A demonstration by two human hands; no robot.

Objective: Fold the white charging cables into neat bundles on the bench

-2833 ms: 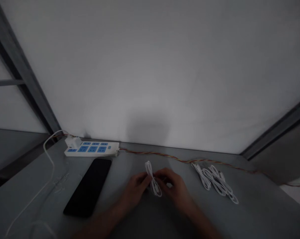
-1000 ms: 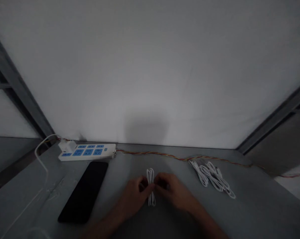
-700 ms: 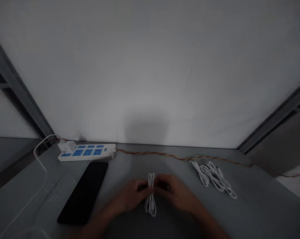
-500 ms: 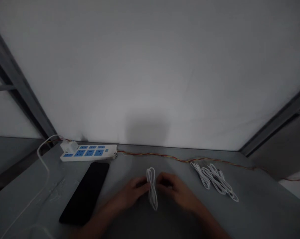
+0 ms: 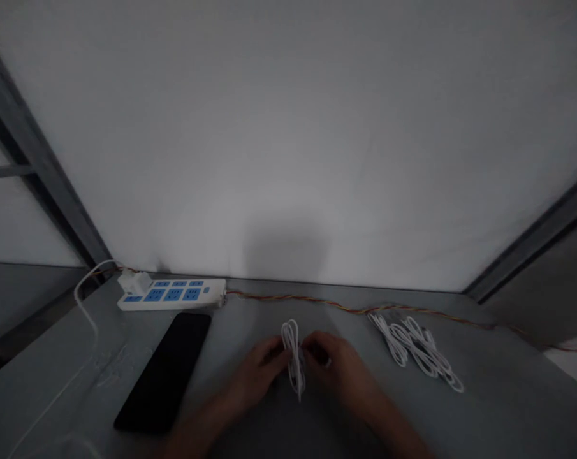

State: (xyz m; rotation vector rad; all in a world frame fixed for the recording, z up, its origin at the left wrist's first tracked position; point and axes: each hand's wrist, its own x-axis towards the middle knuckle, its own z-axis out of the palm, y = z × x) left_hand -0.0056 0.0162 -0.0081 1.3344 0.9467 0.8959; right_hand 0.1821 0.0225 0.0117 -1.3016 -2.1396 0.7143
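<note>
A coiled white cable (image 5: 294, 357) stands upright between my two hands, its loops drawn together at the middle. My left hand (image 5: 264, 363) pinches the bundle from the left side with thumb and fingers. From the right, my right hand (image 5: 333, 363) has its fingers curled closed against the bundle's middle. A small white bit, seemingly part of the cable, shows between its thumb and fingers. More coiled white cables (image 5: 419, 350) lie on the grey table to the right of my right hand.
A black phone (image 5: 166, 373) lies left of my left arm. Behind it is a white power strip (image 5: 173, 294) with blue sockets and a white charger (image 5: 135, 282) plugged in. A twisted red-yellow wire (image 5: 292, 296) runs along the back, before a white wall (image 5: 288, 140).
My right hand has closed in on the cable bundle, and a small white bit now shows in its fingers. The bundle has turned slightly. My left hand keeps its hold.
</note>
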